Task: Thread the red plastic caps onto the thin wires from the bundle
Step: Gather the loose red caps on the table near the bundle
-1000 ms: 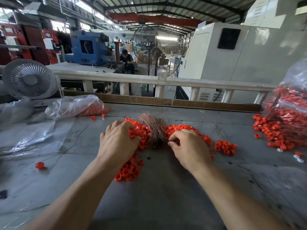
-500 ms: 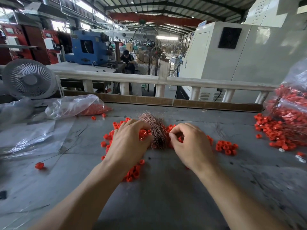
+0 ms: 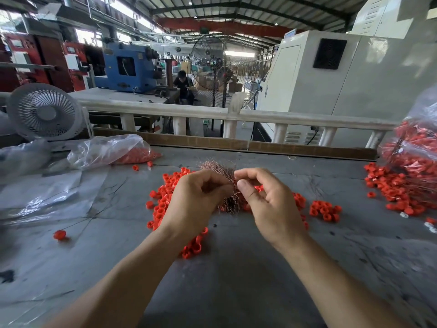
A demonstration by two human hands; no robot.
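1. A person stands at a grey metal bench (image 3: 231, 280) in a factory hall, both bare forearms reaching forward over it.
2. The left hand (image 3: 196, 204) is raised a little above the bench with its fingers curled inward. It appears to pinch something small between thumb and fingers, probably a cap, though the thing itself is hidden.
3. The right hand (image 3: 269, 202) is raised beside it, thumb and forefinger brought together at the tip in a fine pinch. It seems to hold a single thin wire, too fine to see clearly.
4. The two pinches meet just above the bundle of thin copper-coloured wires (image 3: 224, 176), which lies on the bench between the hands. Holding both close together likely lets the wire end be aimed into a cap's hole.
5. Loose red plastic caps (image 3: 163, 204) lie scattered around the bundle, under and beside both hands, within easy reach.
6. A smaller cluster of caps (image 3: 325, 210) lies to the right, apart from the main heap.
7. At the far right edge, a clear bag of finished caps (image 3: 416, 159) spills more red pieces onto the bench, some with wires showing.
8. At the left, a clear plastic bag (image 3: 108, 150) holds more caps, beside a small white fan (image 3: 45, 112).
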